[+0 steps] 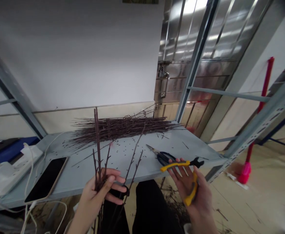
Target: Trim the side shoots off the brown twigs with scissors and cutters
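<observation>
My left hand (97,191) is closed round several dark brown twigs (98,143), which stand nearly upright. Two thinner branches with small buds (132,159) slant past its fingertips; whether the fingers grip them I cannot tell. A small black thing (126,191) shows by those fingers, too unclear to name. On my right hand (193,188), palm up, rest cutting pliers (175,165) with yellow-and-black handles spread apart and the thumb against them. Just beyond it, scissors (160,156) with dark handles lie on the grey shelf (132,172).
A big heap of twigs (123,128) lies along the wall, with small cut bits scattered before it. To the left are a phone (47,178), a white power strip (13,172) and cables. Metal uprights (193,61) frame the shelf. Twig scraps (174,201) litter the floor.
</observation>
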Tool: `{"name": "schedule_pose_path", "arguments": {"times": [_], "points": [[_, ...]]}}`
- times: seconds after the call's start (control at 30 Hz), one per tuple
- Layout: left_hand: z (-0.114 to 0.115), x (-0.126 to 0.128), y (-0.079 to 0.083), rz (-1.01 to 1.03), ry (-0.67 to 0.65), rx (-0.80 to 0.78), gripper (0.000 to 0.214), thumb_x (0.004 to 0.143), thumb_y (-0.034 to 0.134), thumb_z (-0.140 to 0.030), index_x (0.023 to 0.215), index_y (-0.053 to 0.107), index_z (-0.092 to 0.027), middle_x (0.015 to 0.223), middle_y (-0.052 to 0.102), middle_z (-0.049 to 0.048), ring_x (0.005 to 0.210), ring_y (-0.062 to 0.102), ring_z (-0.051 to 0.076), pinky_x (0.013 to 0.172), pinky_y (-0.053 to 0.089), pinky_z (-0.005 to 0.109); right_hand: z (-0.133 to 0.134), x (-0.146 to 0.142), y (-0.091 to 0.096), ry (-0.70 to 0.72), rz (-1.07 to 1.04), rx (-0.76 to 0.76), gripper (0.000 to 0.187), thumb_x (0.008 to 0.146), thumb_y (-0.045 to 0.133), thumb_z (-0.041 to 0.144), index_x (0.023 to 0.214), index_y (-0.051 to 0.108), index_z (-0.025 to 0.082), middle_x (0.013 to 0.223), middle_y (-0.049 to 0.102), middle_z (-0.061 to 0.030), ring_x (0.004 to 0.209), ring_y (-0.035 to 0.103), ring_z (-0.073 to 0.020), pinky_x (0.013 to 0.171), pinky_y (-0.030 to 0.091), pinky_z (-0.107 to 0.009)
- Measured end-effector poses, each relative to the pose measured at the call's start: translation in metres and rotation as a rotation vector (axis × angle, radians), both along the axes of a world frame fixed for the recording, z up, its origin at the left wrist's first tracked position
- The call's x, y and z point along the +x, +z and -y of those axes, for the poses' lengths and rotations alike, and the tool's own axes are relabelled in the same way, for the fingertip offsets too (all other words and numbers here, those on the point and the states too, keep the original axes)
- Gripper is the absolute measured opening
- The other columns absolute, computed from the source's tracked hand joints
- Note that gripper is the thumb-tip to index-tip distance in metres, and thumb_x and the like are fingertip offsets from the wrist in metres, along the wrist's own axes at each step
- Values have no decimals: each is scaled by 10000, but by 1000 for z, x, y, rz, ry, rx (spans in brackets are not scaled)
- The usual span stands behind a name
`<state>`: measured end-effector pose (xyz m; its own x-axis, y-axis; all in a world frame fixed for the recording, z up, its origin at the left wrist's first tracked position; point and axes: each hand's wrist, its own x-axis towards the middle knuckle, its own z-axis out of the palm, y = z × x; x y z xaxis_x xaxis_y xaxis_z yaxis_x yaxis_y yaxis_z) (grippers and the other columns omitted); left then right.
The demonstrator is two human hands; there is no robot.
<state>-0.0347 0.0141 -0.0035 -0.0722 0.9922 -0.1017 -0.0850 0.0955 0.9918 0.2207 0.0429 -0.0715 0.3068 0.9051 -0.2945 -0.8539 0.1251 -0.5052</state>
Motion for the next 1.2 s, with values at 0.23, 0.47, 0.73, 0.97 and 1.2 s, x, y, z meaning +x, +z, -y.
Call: {"name": "schedule_pose_path", "arguments": {"times": [0.23,0.47,0.73,0.97,1.2], "points": [[-3,-4,-5,26,-16,8,474,608,774,-552,846,651,-161,740,726,37,638,720,248,435,628,336,3,-27,-3,166,-34,159,169,687,760,270,785,633,214,638,584,61,599,586,-114,558,521,-238],[1,0,-8,20,-37,-1,466,607,776,-549,823,662,-152,751,728,58,619,713,241,420,621,330,9,-64,-1,181,324,134,350,625,825,407,824,612,213,829,692,-6,628,594,-129,597,517,-266],[5,3,-13,-40,-38,-14,476,614,753,-577,825,682,-155,765,720,64,630,699,239,422,618,340,21,-103,-9,268,423,63,422,657,792,455,927,656,160,817,727,-63,665,642,-159,655,531,-272],[-1,-3,-39,-92,-95,0,460,632,748,-563,830,705,-149,747,707,59,586,674,212,396,590,293,30,-118,-7,236,516,139,403,644,775,518,819,652,176,662,654,-10,569,612,-144,581,531,-257],[-1,-4,-49,-147,-179,29,506,704,676,-587,928,694,-134,506,577,-22,377,533,118,321,488,211,40,-141,-14,183,500,86,522,635,731,624,912,663,187,707,670,-18,595,621,-151,634,549,-271]]}}
